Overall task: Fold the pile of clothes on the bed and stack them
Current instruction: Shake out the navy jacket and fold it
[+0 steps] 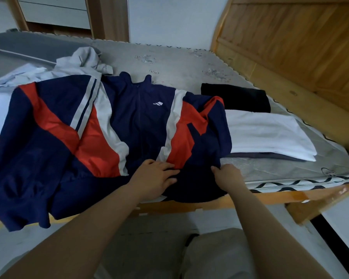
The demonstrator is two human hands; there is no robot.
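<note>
A navy, red and white track jacket point(101, 133) lies spread front-up across the bed, its right sleeve folded in over the body and its left sleeve hanging off the near edge. My left hand point(155, 176) lies flat on the jacket's lower hem with fingers spread. My right hand point(226, 174) pinches the folded edge of the hem at the jacket's right side. To the right lie a folded white garment point(270, 131) on top of a grey one, and a folded black garment point(238, 97) behind them.
Unfolded grey and pale blue clothes point(77, 63) are heaped at the back left. The wooden headboard point(290, 47) rises on the right, and the wooden bed rail point(270, 196) runs along the near edge. Bare mattress point(179, 59) shows at the back.
</note>
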